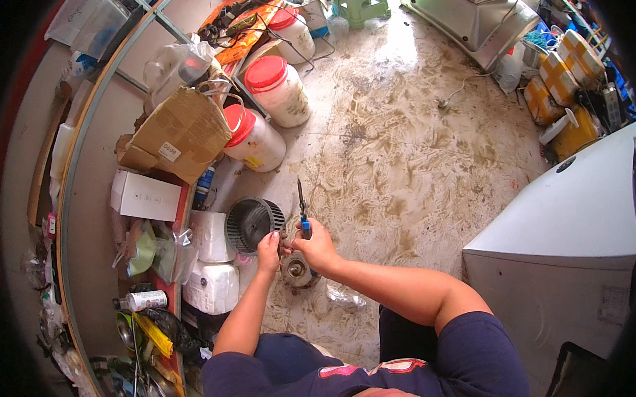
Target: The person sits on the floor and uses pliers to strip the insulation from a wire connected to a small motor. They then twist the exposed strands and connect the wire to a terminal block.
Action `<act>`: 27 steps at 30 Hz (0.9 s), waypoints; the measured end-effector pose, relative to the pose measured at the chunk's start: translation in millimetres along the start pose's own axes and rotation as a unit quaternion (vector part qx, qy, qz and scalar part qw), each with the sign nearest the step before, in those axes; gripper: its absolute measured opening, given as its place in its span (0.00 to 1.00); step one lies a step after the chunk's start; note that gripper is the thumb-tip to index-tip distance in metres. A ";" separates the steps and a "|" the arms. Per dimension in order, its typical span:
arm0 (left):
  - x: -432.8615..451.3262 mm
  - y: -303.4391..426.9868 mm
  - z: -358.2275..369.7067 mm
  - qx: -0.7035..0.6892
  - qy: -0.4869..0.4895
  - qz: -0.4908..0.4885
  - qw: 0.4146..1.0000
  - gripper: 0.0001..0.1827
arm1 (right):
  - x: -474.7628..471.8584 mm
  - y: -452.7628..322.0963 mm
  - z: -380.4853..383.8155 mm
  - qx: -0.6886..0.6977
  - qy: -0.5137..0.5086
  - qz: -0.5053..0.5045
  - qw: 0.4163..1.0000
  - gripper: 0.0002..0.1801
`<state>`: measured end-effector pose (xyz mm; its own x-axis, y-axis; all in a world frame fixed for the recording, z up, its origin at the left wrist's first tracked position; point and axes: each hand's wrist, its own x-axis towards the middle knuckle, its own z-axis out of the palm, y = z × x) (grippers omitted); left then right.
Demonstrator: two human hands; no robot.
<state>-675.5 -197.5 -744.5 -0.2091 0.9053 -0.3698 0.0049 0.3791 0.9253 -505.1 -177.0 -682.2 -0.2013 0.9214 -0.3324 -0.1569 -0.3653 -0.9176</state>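
Observation:
My right hand [315, 246] is closed round the blue-and-black handle of a long-nosed hand tool [303, 209], whose dark tip points away from me; its exact kind is unclear. Close beside it, my left hand [270, 252] pinches a small dark piece [285, 245] between thumb and fingers, too small to name. Just beyond the left hand, a black squirrel-cage blower wheel [254, 225] rests with its open side up. A round metal motor [296, 270] with a central shaft sits on the floor below both hands.
White tubs with red lids [278, 90] stand along the left shelving, near a cardboard box [179, 132] and plastic-wrapped white packs [212, 286]. A large white appliance casing [550, 243] is at the right. A metal hood [469, 20] and green stool [361, 5] stand farther off on the stained floor [400, 159].

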 end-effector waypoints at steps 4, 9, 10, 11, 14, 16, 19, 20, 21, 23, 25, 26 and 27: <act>5.2 -12.5 -8.1 0.010 0.025 0.029 0.999 0.14 | -0.3 -0.7 0.0 -0.032 -0.007 -0.013 0.999 0.14; 11.2 -9.8 -10.6 0.004 0.050 0.054 0.997 0.11 | 1.2 -5.5 -13.2 -0.117 -0.181 0.099 0.972 0.10; 12.0 -8.6 -13.6 0.004 0.051 0.063 0.997 0.11 | 0.9 -3.9 -14.3 -0.128 -0.204 0.113 0.964 0.10; 12.7 -7.6 -17.0 0.003 0.052 0.072 0.996 0.11 | 0.3 -2.8 -14.8 -0.138 -0.226 0.128 0.956 0.10; 13.6 -4.1 -25.1 0.038 0.090 0.112 0.989 0.11 | -2.8 5.0 -12.7 -0.166 -0.212 0.134 0.954 0.16; 15.4 -5.4 -33.2 0.055 0.112 0.146 0.981 0.10 | 1.3 15.4 -15.4 -0.218 -0.225 0.123 0.942 0.21; 13.4 5.5 -33.7 0.034 0.115 0.167 0.979 0.10 | 5.9 30.9 -20.6 -0.224 -0.223 0.164 0.935 0.20; 10.9 6.2 -33.0 0.006 0.110 0.166 0.980 0.11 | 7.2 40.6 -21.5 -0.223 -0.206 0.165 0.939 0.20; 10.4 7.8 -33.8 -0.021 0.104 0.169 0.980 0.11 | 7.9 37.6 -20.6 -0.235 -0.221 0.175 0.930 0.18; 7.2 9.4 -35.0 -0.008 0.093 0.181 0.979 0.11 | 8.7 30.9 -18.5 -0.259 -0.250 0.196 0.912 0.16; 6.5 10.3 -33.7 -0.002 0.078 0.192 0.978 0.11 | 6.7 36.3 -15.5 -0.237 -0.219 0.164 0.932 0.18; 6.8 10.4 -32.6 -0.003 0.070 0.197 0.978 0.11 | 6.5 37.2 -16.1 -0.235 -0.220 0.159 0.933 0.18; 5.3 10.7 -32.3 -0.003 0.063 0.199 0.978 0.11 | 3.8 33.0 -13.6 -0.231 -0.223 0.156 0.934 0.18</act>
<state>-708.2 -194.8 -733.9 -0.3105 0.9500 0.0335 0.1044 -0.0010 0.9945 -497.9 -183.8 -716.7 -0.5667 0.5951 -0.5698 0.3900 -0.4154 -0.8218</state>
